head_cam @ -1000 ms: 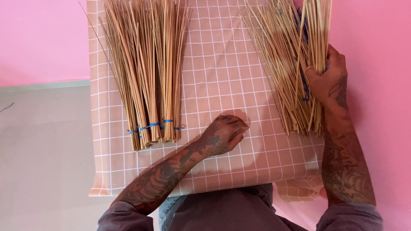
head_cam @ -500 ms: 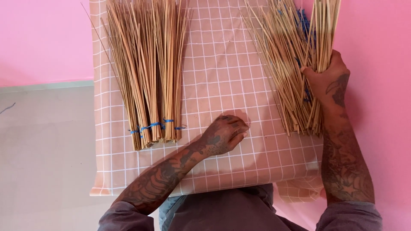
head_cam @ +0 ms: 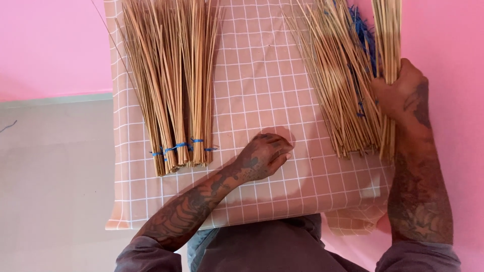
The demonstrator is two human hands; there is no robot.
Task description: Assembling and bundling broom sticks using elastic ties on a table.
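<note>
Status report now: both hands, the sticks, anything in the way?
Right hand grips a stick bunch beside the loose pile. Left hand fisted on the checked cloth, holding nothing visible. Tied bundles lie apart, left. No obstruction.

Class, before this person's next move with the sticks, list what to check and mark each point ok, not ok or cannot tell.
1. Right hand grips a small bunch of sticks: ok.
2. Left hand rests closed on the checked cloth, holding nothing visible: ok.
3. Tied bundles lie together, blue ties on: ok.
4. Loose pile lies wholly on the cloth: ok.
5. Held bunch's ends even: cannot tell.
</note>
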